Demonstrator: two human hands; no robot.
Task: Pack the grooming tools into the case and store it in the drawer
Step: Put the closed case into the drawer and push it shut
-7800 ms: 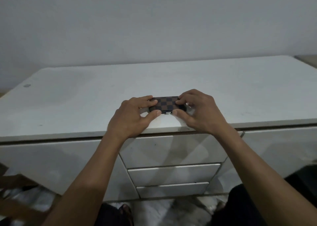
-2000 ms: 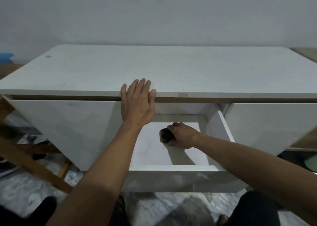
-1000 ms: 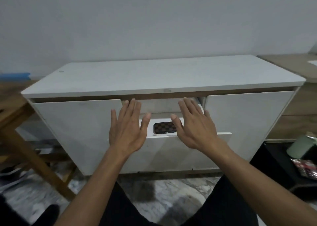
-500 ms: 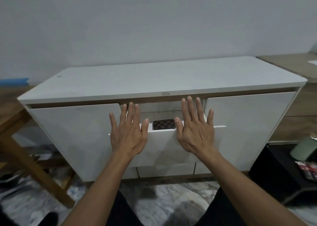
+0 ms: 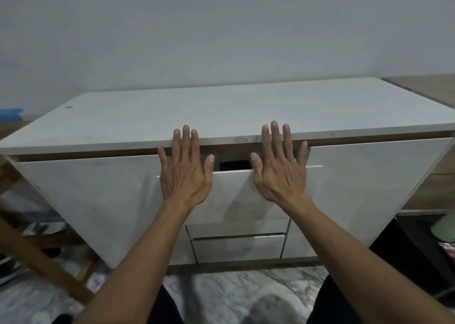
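The top drawer [image 5: 232, 193] of the white cabinet [image 5: 221, 112] stands only a narrow gap out. Inside that gap a dark sliver of the checkered grooming case [image 5: 235, 165] shows, the remainder hidden under the cabinet top. My left hand [image 5: 186, 173] lies flat on the drawer front at its left side, fingers spread and reaching up over the cabinet's top edge. My right hand [image 5: 279, 168] lies flat on the drawer front at its right side, fingers spread too. Neither hand holds anything.
Two shut lower drawers [image 5: 237, 247] sit beneath the top one. A wooden frame [image 5: 37, 254] stands at the left on the marble floor [image 5: 234, 296]. At the right are a wooden unit [image 5: 428, 193], a pale green object [image 5: 445, 230] and a dark surface.
The case went from the cabinet top into the open drawer. Both hands then pressed flat on the drawer front, and it has slid inward until only a narrow gap is left.
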